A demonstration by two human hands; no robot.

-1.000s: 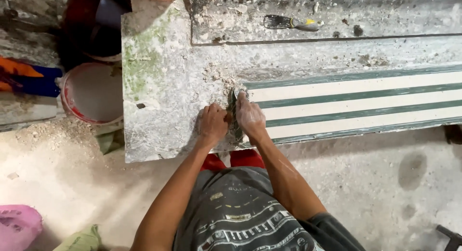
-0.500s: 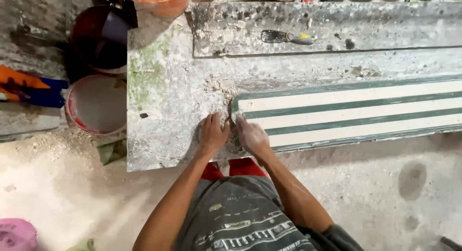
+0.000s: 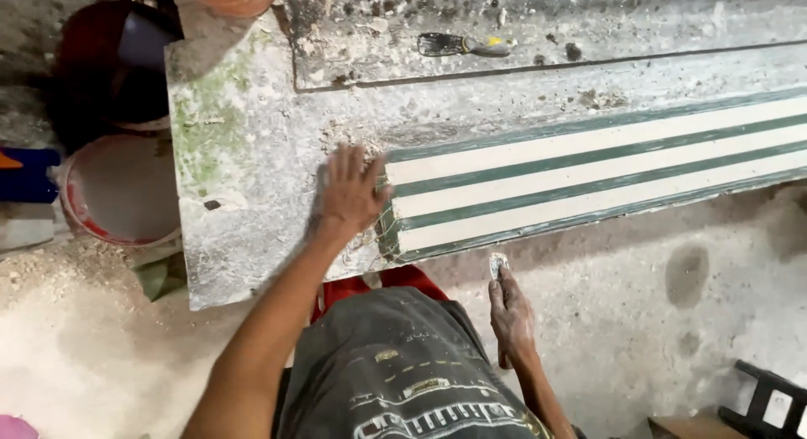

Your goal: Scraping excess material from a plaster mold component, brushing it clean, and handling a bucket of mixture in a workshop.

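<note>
The left hand lies flat and open, fingers spread, on the grey, plaster-crusted stone desk, right at the near end of the long white moulding with dark green stripes. Its fingertips touch that end, where crumbs of mortar are heaped; it holds nothing. The right hand hangs below the desk edge, beside the person's waist, its grip closed around a small pale lump or blade tip (too small to tell which), well apart from the moulding.

Judging from this, the work in hand is dressing the end of the striped strip. To do it well, the flat palm should press evenly so the strip does not shift, while loose crumbs are brushed away from the stripes, not across them, lest the green lines smear or scratch.

A yellow-handled scraper lies on the far slab, well apart from both hands. Left of the desk stands a red-rimmed bucket with pale contents, and a darker tub behind it.
</note>
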